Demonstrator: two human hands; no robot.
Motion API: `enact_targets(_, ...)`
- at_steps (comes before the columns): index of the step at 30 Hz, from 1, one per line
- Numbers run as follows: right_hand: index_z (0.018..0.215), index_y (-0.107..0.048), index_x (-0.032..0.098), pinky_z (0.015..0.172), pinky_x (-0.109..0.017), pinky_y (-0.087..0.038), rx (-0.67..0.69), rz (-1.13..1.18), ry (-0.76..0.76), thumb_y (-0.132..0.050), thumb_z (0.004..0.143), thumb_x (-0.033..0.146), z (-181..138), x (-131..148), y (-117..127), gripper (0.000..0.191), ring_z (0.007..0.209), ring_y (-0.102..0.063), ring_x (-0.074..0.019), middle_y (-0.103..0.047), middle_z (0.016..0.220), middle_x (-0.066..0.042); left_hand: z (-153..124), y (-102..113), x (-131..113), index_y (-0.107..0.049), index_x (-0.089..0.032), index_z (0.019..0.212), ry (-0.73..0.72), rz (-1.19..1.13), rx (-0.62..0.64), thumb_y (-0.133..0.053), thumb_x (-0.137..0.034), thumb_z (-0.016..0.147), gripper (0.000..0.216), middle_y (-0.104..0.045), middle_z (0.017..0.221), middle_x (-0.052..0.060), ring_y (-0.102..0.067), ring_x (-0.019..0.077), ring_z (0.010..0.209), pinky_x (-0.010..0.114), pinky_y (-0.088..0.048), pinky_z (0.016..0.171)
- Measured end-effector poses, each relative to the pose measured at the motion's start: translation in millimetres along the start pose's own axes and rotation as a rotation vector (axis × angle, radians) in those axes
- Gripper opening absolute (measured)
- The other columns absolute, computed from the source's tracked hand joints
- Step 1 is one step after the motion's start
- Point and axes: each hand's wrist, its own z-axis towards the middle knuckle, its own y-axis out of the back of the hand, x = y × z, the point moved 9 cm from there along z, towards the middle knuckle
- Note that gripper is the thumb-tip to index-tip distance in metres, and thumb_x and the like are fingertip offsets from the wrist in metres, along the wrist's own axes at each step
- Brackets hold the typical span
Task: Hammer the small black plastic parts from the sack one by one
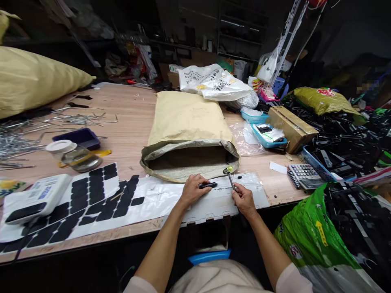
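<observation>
My left hand (194,190) is closed around a short black pen-like piece (209,185), which points right over a flattened pale cardboard sheet (214,207). My right hand (244,200) grips a slim grey metal tool (231,181), its tip up by the mouth of a large sack. Against that tip lies a small yellow-green spot (229,168); what it is, I cannot tell. A tiny black piece (239,177) rests on the cardboard between and beyond my hands. The beige woven sack (189,116) lies flat with its mouth gaping toward me, its inside dark.
To the left are black adhesive pads (80,193) on white sheets, a white device (39,197), a glass jar (81,158) and metal rods (18,140). At right stand a calculator (305,173), blue baskets (269,136), a cardboard box (290,128) and a green bag (305,228) of black parts.
</observation>
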Motion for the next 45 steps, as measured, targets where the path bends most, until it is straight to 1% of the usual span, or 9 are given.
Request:
enact_targets(7,0.117,-0.072,0.014,0.046,-0.021,-0.036,0.139,-0.105,0.136,-0.057,0.087,0.026,-23.0,37.8,-29.6,0.036,0.049,-0.041,-0.0103,-0.052,0.062,0.003,-0.2,-0.7,5.1,-0.078,-0.025,0.093,-0.014,-0.02,-0.017,-0.075,-0.034,0.076,0.019,-0.069,0.093,0.003,-0.052,0.0239,0.096,0.036,-0.04,0.088)
enact_targets(11,0.114,-0.073,0.013,0.05,-0.023,-0.038,0.155,-0.214,0.23,-0.057,0.084,0.023,-28.2,51.3,-42.4,0.035,0.052,-0.044,-0.0119,-0.054,0.061,0.001,0.1,-1.6,5.2,-0.077,-0.024,0.089,-0.032,-0.02,-0.012,-0.076,-0.034,0.077,0.016,-0.068,0.092,0.003,-0.051,0.023,0.094,0.035,-0.039,0.086)
enact_targets(15,0.111,-0.074,0.013,0.05,-0.023,-0.036,0.179,-0.262,0.221,-0.057,0.084,0.023,-27.5,45.3,-45.9,0.034,0.05,-0.043,-0.0119,-0.05,0.058,0.003,-0.5,-1.4,3.9,-0.077,-0.024,0.089,-0.034,0.0,-0.013,-0.077,-0.033,0.076,0.015,-0.068,0.093,0.002,-0.051,0.0225,0.093,0.034,-0.039,0.086)
enact_targets(20,0.116,-0.073,0.012,0.048,-0.022,-0.037,0.131,-0.198,0.173,-0.057,0.085,0.025,-25.2,43.5,-32.7,0.037,0.05,-0.043,-0.0114,-0.054,0.061,0.002,-2.9,0.0,-4.1,-0.076,-0.028,0.104,-0.081,0.063,-0.049,-0.076,-0.042,0.079,0.029,-0.067,0.096,0.003,-0.051,0.0235,0.095,0.036,-0.039,0.086)
enact_targets(24,0.119,-0.072,0.013,0.051,-0.023,-0.041,0.117,-0.194,0.153,-0.057,0.086,0.025,-25.0,43.6,-28.0,0.038,0.051,-0.046,-0.0115,-0.058,0.066,0.0,-2.6,-4.2,-2.1,-0.079,-0.032,0.101,-0.077,0.066,-0.037,-0.074,-0.044,0.083,0.023,-0.065,0.093,0.003,-0.05,0.0232,0.094,0.036,-0.039,0.085)
enact_targets(29,0.113,-0.074,0.011,0.049,-0.023,-0.037,0.142,-0.241,0.138,-0.058,0.083,0.024,-27.0,37.8,-32.4,0.037,0.049,-0.042,-0.011,-0.052,0.059,0.002,-1.3,-5.8,3.3,-0.079,-0.034,0.105,-0.061,0.064,-0.044,-0.075,-0.045,0.081,0.026,-0.065,0.093,0.002,-0.05,0.0228,0.093,0.036,-0.039,0.084)
enact_targets(35,0.12,-0.071,0.013,0.045,-0.021,-0.038,0.085,-0.101,0.021,-0.058,0.086,0.029,-12.2,23.2,-16.5,0.04,0.048,-0.046,-0.0104,-0.055,0.062,0.002,-1.5,-3.7,2.5,-0.08,-0.034,0.1,-0.061,0.048,-0.039,-0.073,-0.042,0.082,0.021,-0.065,0.092,0.002,-0.051,0.0229,0.095,0.037,-0.04,0.086)
enact_targets(41,0.118,-0.07,0.013,0.039,-0.02,-0.04,0.032,0.065,-0.06,-0.059,0.084,0.032,8.1,-2.7,0.0,0.04,0.041,-0.048,-0.0091,-0.055,0.06,0.004,2.8,-1.6,7.9,-0.08,-0.03,0.096,-0.056,0.014,-0.037,-0.07,-0.042,0.081,0.022,-0.069,0.094,0.003,-0.053,0.0246,0.095,0.038,-0.042,0.085)
enact_targets(45,0.116,-0.07,0.013,0.037,-0.019,-0.04,0.037,0.153,-0.088,-0.06,0.082,0.033,12.3,-12.6,0.0,0.04,0.039,-0.049,-0.0086,-0.058,0.061,0.004,-3.7,11.2,-2.5,-0.075,-0.025,0.095,-0.082,-0.107,-0.1,-0.064,-0.045,0.083,0.025,-0.071,0.098,0.005,-0.055,0.0265,0.099,0.041,-0.042,0.093)
